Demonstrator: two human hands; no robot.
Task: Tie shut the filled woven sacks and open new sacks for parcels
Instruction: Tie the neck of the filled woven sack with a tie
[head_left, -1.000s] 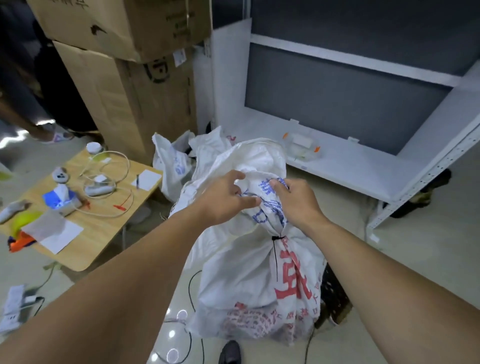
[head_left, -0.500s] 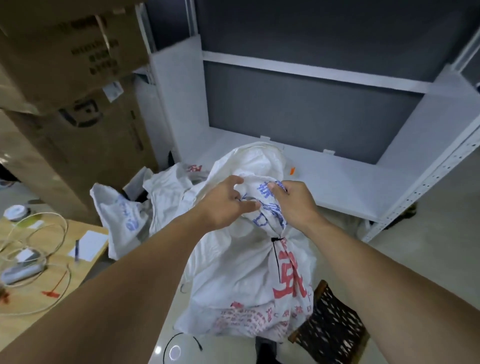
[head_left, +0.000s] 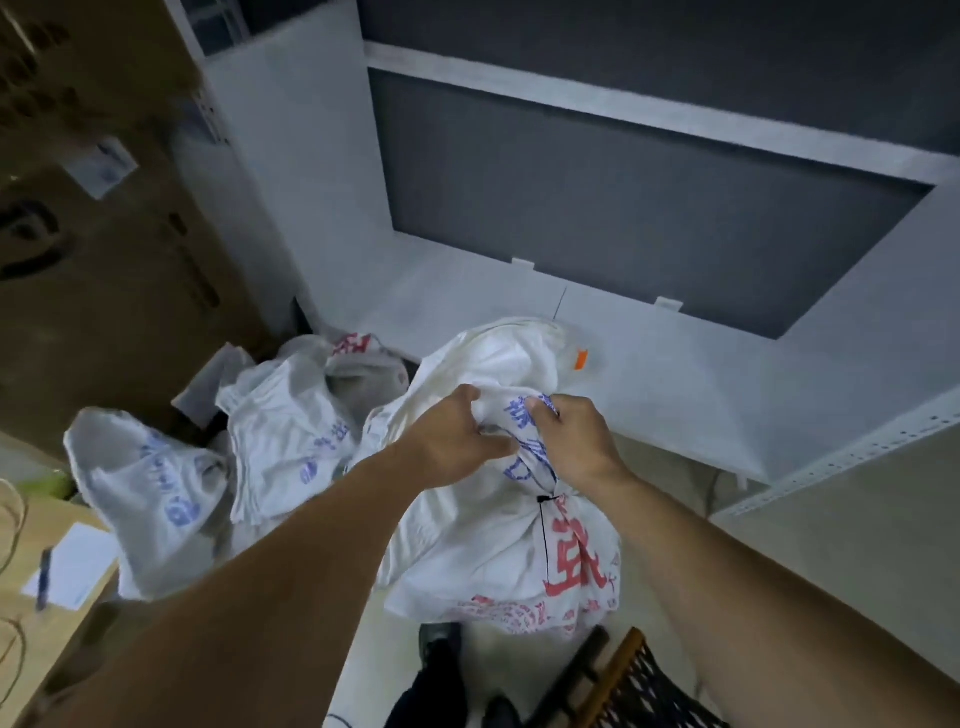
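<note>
Together, left hand (head_left: 453, 441) and right hand (head_left: 577, 442), forearms outstretched, fingers (head_left: 492, 446) curled tight around the bunched neck of the sack (head_left: 483, 545).

Tied woven sack held at its neck, seen from above.
The left grip (head_left: 457, 436) and right grip (head_left: 576, 441) both clutch the bunched cloth of the sack (head_left: 483, 551) just above a black cable tie (head_left: 543, 500); more white sacks (head_left: 280, 431) lie to its left beside cardboard boxes (head_left: 104, 270), with a white shelf (head_left: 675, 374) behind.

The tied sack (head_left: 467, 545) bears red and blue print (Chinese characters, seemingly), none legible.
</note>
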